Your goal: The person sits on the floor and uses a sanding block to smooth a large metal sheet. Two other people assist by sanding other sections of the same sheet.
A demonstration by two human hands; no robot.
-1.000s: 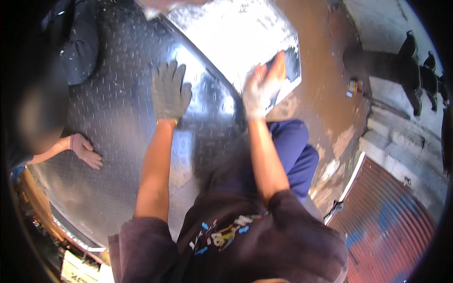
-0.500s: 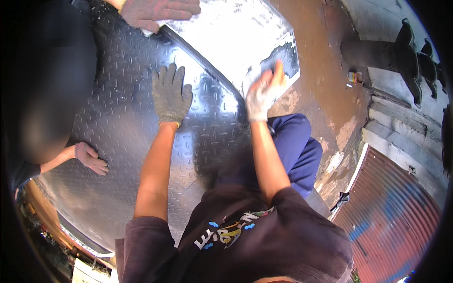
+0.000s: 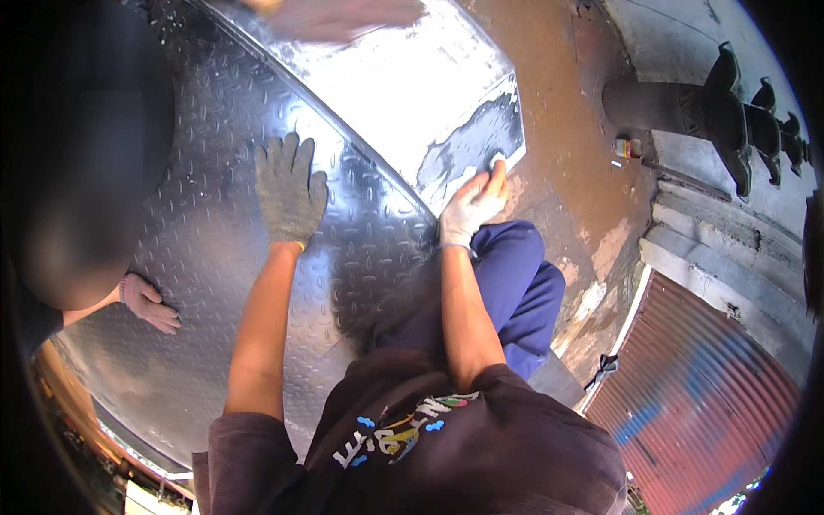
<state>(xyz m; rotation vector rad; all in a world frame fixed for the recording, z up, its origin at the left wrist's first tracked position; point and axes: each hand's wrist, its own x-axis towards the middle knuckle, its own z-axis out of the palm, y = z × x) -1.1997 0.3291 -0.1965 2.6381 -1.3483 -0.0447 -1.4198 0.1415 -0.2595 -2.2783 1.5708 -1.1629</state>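
My left hand (image 3: pixel 292 193), in a dark grey knit glove, lies open on the raised-tread metal plate (image 3: pixel 215 249), fingers spread and pointing away from me. At the right, my right hand (image 3: pixel 472 202) is at the near corner of a bright, smooth metal panel (image 3: pixel 369 94). It wears a pale glove. Its fingers are bent around a small whitish thing (image 3: pixel 497 161) at their tips, too small to make out. Around that hand, the panel's corner has a grey patch (image 3: pixel 468 142) with white smears along its edges.
A co-worker's gloved hand (image 3: pixel 352 17) is blurred over the panel's far part; their other gloved hand (image 3: pixel 149 302) rests on the plate at left. Brown ground (image 3: pixel 549 129) lies right of the panel, with a dark toothed metal piece (image 3: pixel 730 120) and a corrugated sheet (image 3: pixel 687 369) beyond.
My right hand has slid nearer along the panel's corner, baring more of the grey patch. The co-worker's far hand has swept right across the panel. My left hand stays flat on the plate.
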